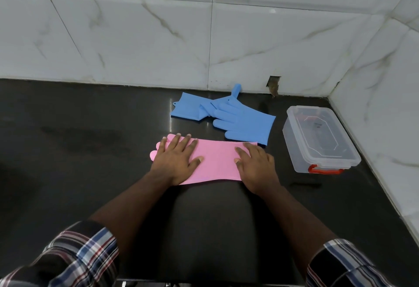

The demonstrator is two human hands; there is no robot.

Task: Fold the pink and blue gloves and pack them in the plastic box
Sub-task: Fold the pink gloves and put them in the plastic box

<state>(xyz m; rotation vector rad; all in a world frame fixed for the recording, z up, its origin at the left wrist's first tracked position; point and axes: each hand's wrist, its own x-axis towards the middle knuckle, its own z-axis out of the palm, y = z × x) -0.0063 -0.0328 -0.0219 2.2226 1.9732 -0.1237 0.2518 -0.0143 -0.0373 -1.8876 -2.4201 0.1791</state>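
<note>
Both your hands, left hand (176, 159) and right hand (256, 167), press flat with fingers released on the pink glove (217, 162) mid-table; blue gloves (226, 114) lie behind, plastic box (317, 138), probably lidded, near the table's right edge.

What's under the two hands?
A pink glove lies flat on the dark counter. The left hand presses its finger end, where pink fingertips peek out; the right hand presses its cuff end. The parts beneath the palms are covered.
</note>
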